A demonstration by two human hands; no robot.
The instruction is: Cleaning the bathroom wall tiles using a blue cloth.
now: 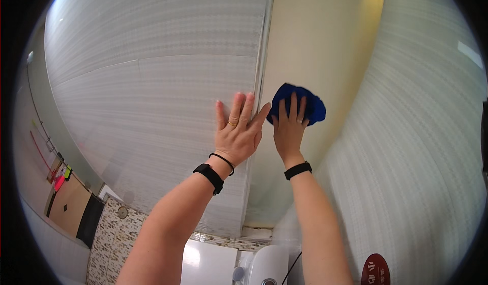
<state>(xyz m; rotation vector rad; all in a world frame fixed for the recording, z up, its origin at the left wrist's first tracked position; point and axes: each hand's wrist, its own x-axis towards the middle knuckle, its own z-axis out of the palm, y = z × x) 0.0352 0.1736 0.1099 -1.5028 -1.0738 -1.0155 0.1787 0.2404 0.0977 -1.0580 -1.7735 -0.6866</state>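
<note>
My left hand [236,130] lies flat with fingers spread against a pale, faintly striped panel [152,92], beside its upright metal edge strip [264,25]. It holds nothing. A gold ring, a black cord and a black wristband show on that hand and wrist. To its right, my right hand [291,127] presses a dark blue cloth [315,104] against a smooth cream surface [310,36]. Its fingers are spread over the cloth, which bunches out around them. A ring and a black wristband show on this side too.
Below my arms stand a white toilet [269,264] and a white glossy surface [208,259]. The mosaic floor [109,234] has a round drain [122,213]. Long-handled cleaning tools [60,178] lean at far left. Another striped panel [422,132] rises on the right, bearing a red oval sticker [375,270].
</note>
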